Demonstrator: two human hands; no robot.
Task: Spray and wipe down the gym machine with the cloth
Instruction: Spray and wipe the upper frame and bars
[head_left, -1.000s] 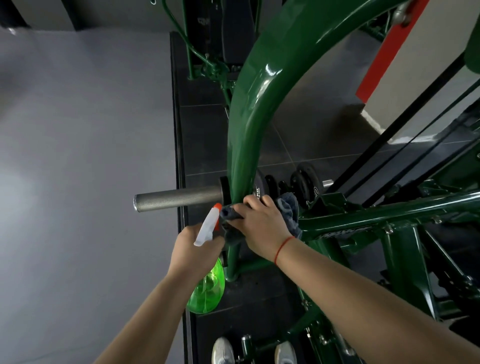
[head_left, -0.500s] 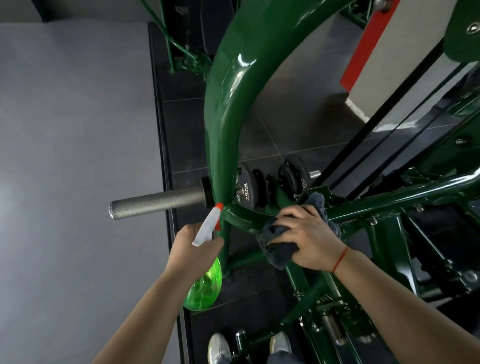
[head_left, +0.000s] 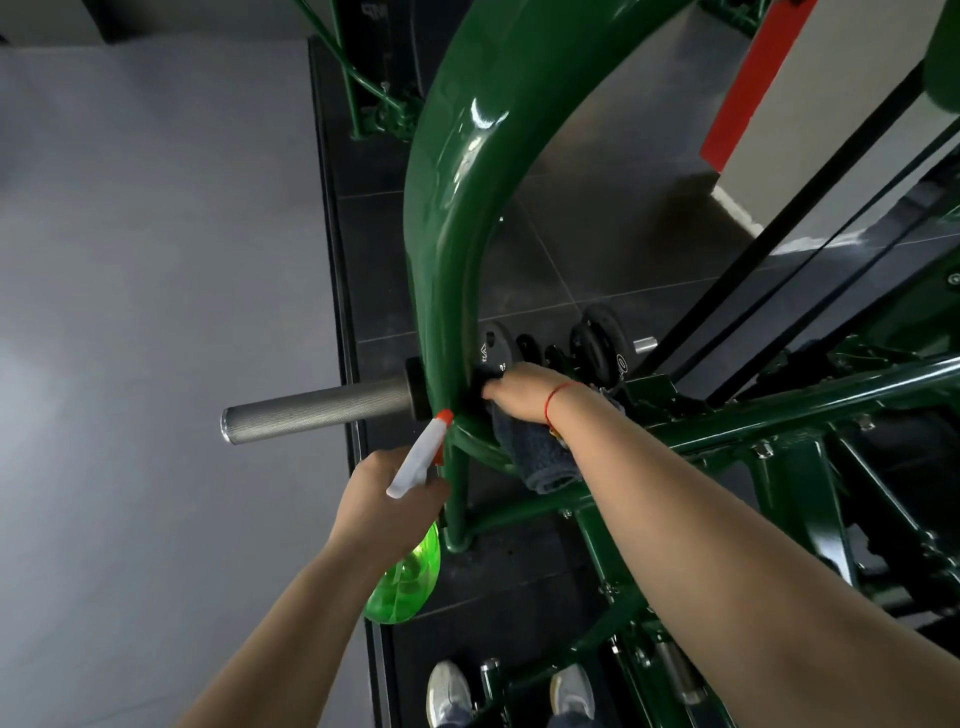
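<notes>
The green gym machine's thick curved tube (head_left: 457, 218) arcs down to a joint at mid frame. My right hand (head_left: 524, 392) grips a dark grey cloth (head_left: 540, 457) and presses it against the right side of that tube at the joint, beside a black weight plate (head_left: 491, 351). The cloth's loose end hangs below my wrist. My left hand (head_left: 379, 499) holds a spray bottle with a white head, orange nozzle (head_left: 418, 457) and clear green body (head_left: 402, 584), just left of the thin green upright.
A knurled grey sleeve bar (head_left: 317, 410) sticks out left from the joint. More black plates (head_left: 597, 343) sit behind. Green frame bars (head_left: 779, 415) and black cables (head_left: 810, 218) fill the right. My shoes (head_left: 447, 696) stand below on dark tiles.
My right hand moved the cloth up and left, from the lower crossbar to the base of the curved tube. The left hand and bottle stayed about where they were.
</notes>
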